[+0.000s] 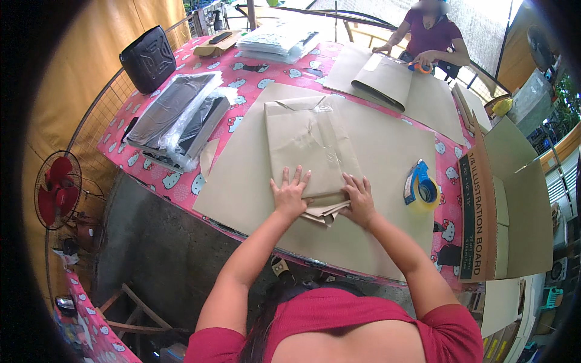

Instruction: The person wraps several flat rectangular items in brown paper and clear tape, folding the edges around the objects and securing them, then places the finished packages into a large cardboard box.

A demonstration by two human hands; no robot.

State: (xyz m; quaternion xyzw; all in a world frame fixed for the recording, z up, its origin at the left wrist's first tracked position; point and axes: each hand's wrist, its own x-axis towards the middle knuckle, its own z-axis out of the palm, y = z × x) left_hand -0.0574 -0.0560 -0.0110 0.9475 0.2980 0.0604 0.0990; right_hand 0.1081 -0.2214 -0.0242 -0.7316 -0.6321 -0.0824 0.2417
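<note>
In front of me a flat package wrapped in brown paper [308, 142] lies on a large brown sheet [242, 187]. Clear tape runs along its right part and across its far end. My left hand [289, 193] rests on the package's near left corner, fingers spread. On the near right corner lies my right hand [361, 202], its fingers stretched along the edge. Between the hands, loose folded paper flaps [324, 210] stick out from the near end; both thumbs are by them. A blue tape dispenser [417, 184] with clear tape sits to the right.
Plastic-wrapped dark boards [178, 121] are stacked at left, near a black speaker [148, 59]. More clear-wrapped packs [278, 41] lie at the back. An open cardboard box [478, 212] stands at right. Across the table a co-worker [430, 36] handles brown paper [384, 78] and an orange-and-blue tape dispenser [422, 68].
</note>
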